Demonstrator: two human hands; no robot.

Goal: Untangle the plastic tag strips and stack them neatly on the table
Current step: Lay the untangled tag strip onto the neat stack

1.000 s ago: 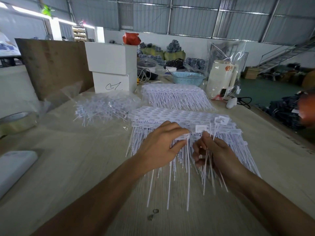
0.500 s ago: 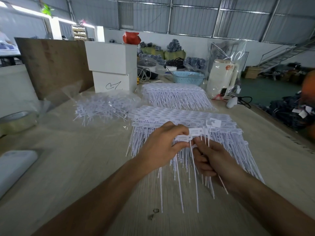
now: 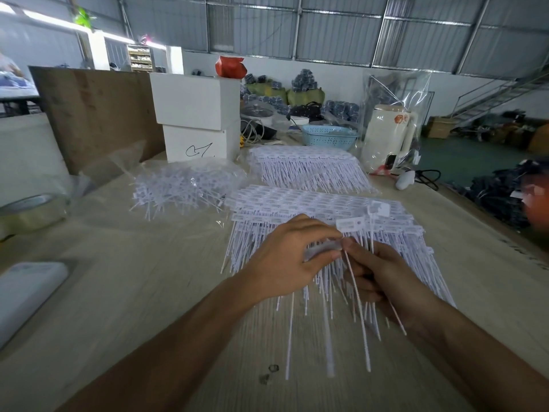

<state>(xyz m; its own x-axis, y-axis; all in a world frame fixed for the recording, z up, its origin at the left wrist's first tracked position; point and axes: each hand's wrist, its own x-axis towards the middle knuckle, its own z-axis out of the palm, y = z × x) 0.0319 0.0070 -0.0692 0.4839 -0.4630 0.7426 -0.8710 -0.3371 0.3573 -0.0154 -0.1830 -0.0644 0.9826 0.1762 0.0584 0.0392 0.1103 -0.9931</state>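
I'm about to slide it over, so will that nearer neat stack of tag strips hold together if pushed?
Probably not well. The nearer stack is many thin loose layers, so its top likely shears off. The thin tails fan out unevenly and look bendy, apt to snag. It is likely light.

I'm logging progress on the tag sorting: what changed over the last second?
The left hand and right hand came closer together, fingertips now meeting on the small bunch of tag strips they hold, its tails hanging lower. The near stack, far stack and tangled bag of tags stayed put.
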